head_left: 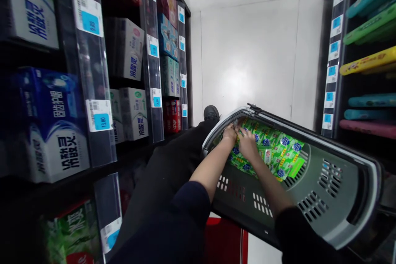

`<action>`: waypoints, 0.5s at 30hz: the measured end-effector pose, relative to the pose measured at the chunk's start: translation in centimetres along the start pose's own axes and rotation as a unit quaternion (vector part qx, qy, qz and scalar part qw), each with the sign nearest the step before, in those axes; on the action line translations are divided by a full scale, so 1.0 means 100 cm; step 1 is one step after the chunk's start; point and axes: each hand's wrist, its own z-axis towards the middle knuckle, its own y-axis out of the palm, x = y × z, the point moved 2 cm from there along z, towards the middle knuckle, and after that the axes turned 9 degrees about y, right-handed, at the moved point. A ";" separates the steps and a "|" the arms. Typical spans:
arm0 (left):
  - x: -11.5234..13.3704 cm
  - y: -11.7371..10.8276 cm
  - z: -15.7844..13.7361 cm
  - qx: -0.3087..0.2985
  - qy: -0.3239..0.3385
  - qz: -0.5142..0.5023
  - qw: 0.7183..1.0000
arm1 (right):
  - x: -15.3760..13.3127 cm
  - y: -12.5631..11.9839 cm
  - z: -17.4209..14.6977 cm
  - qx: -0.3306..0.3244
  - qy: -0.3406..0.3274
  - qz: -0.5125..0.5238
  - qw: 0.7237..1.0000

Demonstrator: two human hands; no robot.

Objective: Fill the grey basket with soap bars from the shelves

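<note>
Both my hands reach into a grey shopping basket (328,214). Green packs (270,148) with blue and white logos lie in it, in glossy wrapping; what they contain I cannot make out. My left hand (229,133) is closed at the upper left end of the packs, its fingers curled on the wrapping edge. Close beside it, my right hand (246,142) has bent fingers pinching the same end. The fingertips are partly hidden, and the two hands nearly touch.
Shelves at left carry toothpaste boxes (55,132) behind clear strips with price tags (98,115). Another shelf at right holds colourful flat packages (368,62). Pale floor tiles (247,49) lie between them. A shoe (211,112) shows near the basket, and a red object (225,239) is below it.
</note>
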 end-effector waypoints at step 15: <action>0.029 0.041 -0.061 0.107 -0.087 -0.051 0.989 | 0.093 0.050 -0.065 -0.001 0.337 0.158 0.928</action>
